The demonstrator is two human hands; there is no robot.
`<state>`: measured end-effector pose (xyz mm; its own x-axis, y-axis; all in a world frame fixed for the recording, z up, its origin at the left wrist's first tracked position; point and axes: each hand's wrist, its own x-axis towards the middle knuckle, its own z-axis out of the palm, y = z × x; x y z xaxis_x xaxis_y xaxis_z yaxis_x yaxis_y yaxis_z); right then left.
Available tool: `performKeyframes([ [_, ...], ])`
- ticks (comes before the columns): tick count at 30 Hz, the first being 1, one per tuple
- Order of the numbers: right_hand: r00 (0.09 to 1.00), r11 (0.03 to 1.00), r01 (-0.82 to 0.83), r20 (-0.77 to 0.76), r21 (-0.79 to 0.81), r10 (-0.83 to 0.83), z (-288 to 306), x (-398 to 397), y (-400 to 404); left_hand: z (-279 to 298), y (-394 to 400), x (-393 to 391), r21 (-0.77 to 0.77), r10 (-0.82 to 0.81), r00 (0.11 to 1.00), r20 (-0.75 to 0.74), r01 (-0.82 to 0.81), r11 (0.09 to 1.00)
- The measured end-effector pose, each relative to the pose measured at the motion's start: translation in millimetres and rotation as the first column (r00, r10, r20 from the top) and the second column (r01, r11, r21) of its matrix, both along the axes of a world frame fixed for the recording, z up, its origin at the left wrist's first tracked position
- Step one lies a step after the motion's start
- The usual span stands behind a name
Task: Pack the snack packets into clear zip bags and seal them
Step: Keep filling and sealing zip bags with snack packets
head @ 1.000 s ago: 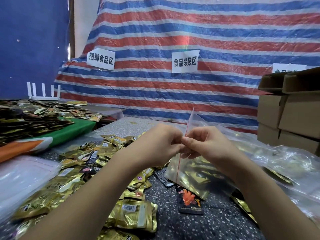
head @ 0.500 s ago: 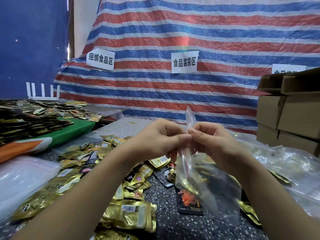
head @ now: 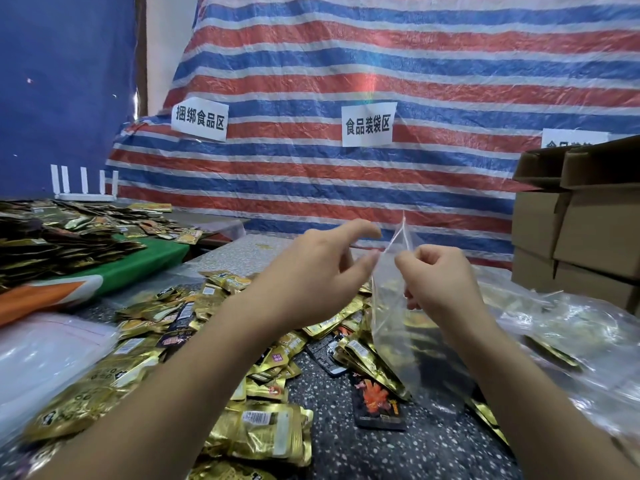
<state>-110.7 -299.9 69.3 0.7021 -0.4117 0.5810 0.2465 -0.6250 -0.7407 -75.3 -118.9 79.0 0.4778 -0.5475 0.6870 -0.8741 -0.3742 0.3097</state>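
We see the right hand pinching the top edge of a clear zip bag, fingers curled on the plastic. The bag hangs upright above the speckled table, its mouth corner pointing up. The left hand sits just beside the bag's left edge, fingers spread and relaxed; whether they touch the plastic we cannot tell. Gold snack packets heap below left. Cardboard boxes bound the right side.

2 hands, 3 paper signs, 1 held zip bag
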Motion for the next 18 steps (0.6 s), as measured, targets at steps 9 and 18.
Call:
performKeyframes([
  [9, 0.997, 0.984, -0.07, -0.023, 0.163, 0.075, -2.1, -0.2, 1.3, -9.7, -11.9, -12.5, 0.438, 0.073, 0.997, 0.027, -0.077, 0.895],
  [18, 0.991, 0.982, 0.111, -0.088, 0.153, -0.098, 0.7, 4.9, -30.8, -5.0, -5.6, -4.9, 0.424, 0.094, 0.989, 0.114, -0.134, 0.896],
])
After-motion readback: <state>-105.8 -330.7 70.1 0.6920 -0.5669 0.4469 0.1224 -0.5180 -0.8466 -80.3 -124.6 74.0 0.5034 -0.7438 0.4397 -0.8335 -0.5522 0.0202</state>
